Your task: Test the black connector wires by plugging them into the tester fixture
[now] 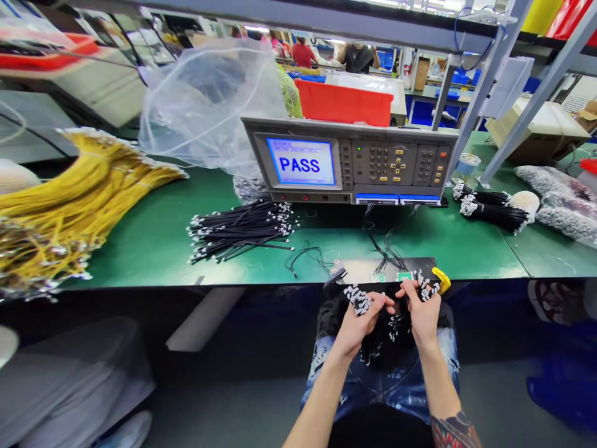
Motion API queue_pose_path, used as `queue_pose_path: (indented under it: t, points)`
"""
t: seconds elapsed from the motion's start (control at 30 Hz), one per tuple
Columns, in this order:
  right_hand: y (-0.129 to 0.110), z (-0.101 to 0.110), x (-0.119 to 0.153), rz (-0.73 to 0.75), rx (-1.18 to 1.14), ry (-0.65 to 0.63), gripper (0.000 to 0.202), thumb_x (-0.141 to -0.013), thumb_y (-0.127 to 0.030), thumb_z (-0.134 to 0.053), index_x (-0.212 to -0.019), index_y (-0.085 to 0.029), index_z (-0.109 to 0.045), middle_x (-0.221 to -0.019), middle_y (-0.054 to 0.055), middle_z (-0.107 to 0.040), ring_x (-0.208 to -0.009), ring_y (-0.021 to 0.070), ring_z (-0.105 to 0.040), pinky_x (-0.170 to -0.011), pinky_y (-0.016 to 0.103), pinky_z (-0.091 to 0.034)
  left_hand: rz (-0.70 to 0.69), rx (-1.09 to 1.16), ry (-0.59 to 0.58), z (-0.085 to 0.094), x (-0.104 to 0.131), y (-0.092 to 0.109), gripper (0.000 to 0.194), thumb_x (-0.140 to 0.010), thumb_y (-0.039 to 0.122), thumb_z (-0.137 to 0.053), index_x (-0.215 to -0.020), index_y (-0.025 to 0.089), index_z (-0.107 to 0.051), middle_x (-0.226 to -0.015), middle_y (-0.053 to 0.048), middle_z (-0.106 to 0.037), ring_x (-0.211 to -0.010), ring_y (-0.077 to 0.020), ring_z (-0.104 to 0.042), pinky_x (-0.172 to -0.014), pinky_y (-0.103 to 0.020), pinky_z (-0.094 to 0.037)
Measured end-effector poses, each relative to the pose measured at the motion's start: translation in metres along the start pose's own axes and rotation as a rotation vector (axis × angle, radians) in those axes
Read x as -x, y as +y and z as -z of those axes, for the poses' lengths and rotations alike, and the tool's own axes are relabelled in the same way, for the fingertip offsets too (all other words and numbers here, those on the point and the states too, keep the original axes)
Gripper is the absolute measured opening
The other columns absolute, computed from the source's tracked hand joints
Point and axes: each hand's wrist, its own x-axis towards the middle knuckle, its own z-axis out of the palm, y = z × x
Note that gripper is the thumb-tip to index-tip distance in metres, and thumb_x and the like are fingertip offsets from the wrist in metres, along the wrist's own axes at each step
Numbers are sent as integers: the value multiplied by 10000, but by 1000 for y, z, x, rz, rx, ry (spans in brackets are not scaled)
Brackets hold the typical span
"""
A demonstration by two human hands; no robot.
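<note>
My left hand (366, 317) is closed around a bundle of black cables, whose white connectors (358, 299) stick out past the thumb. Fingers of my right hand (422, 311) pinch at the front edge of the bench, with another cluster of white-tipped black cables (426, 286) in the grip. Both hands are just short of a small green circuit board (404, 276) wired to the tester. More black cables with white ends (394, 326) hang over my lap between the hands. The tester (349, 162) behind shows "PASS" on its screen.
Black cables (242, 230) lie piled on the green bench (153, 242), left of the tester. A large yellow cable bundle (88, 186) is at far left, tied black bundles (494, 208) at right. A yellow clamp handle (441, 281) juts by my right hand. Someone's leg (84, 379) shows lower left.
</note>
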Motion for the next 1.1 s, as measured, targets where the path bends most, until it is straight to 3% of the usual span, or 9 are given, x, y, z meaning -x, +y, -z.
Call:
queue_pose_path:
  t: [0.13, 0.27, 0.43, 0.57, 0.8, 0.93, 1.03, 1.1]
  points:
    - [2, -2, 2, -4, 0, 28, 377, -851, -504, -747, -665, -178, -720, -654, 62, -739, -681, 227, -691, -662, 333, -546, -54, -48, 90, 1, -7, 0, 454, -729, 579, -817, -839, 143, -760, -623, -10, -681, -384, -25, -268, -394, -214, -145]
    - [4, -2, 0, -2, -16, 26, 374, -836, -508, -757, -675, -172, -729, -641, 64, -736, -686, 232, -697, -678, 343, -556, -157, -164, 235, 2, -16, -4, 351, -771, 509, -775, -774, 158, -776, -600, -29, -693, -423, -78, -429, -408, -224, -268]
    - [5, -1, -1, 19, -34, 23, 364, -825, -513, -771, -737, -160, -747, -630, 57, -731, -669, 230, -694, -651, 343, -566, -250, -201, 343, -1, -22, -13, 308, -782, 469, -756, -687, 176, -767, -599, -53, -720, -569, -173, -642, -541, -264, -474]
    - [5, -1, -1, 27, -51, 11, 334, -840, -485, -770, -768, -160, -749, -638, 49, -723, -655, 218, -689, -626, 333, -567, -301, -198, 433, -7, -23, -21, 324, -811, 478, -724, -676, 186, -762, -624, -56, -742, -648, -211, -702, -644, -303, -541]
    - [5, 2, 1, -49, -91, -16, 344, -817, -494, -792, -790, -155, -744, -669, 49, -724, -555, 165, -612, -520, 286, -501, -272, -147, 432, -12, -22, -21, 305, -828, 453, -735, -686, 185, -755, -675, -64, -758, -648, -206, -683, -570, -284, -489]
    - [2, 3, -2, -108, -120, -32, 417, -785, -553, -805, -778, -141, -739, -601, 36, -694, -411, 94, -421, -383, 243, -316, -237, -113, 414, -13, -22, -15, 296, -798, 457, -769, -690, 182, -756, -613, -51, -714, -562, -176, -613, -485, -258, -402]
    - [-4, 6, -5, -175, -116, -127, 486, -761, -615, -803, -738, -135, -728, -548, 35, -672, -378, 64, -311, -361, 230, -203, -197, -59, 362, -12, -19, -8, 344, -751, 496, -805, -668, 169, -738, -543, -18, -643, -446, -109, -477, -428, -231, -291]
    - [-11, 10, -7, -234, -117, -255, 529, -742, -662, -802, -692, -146, -698, -499, 20, -635, -363, 61, -301, -358, 224, -197, -123, -25, 234, -9, -14, -2, 399, -707, 534, -832, -653, 155, -719, -504, 10, -587, -394, -63, -360, -410, -218, -201]
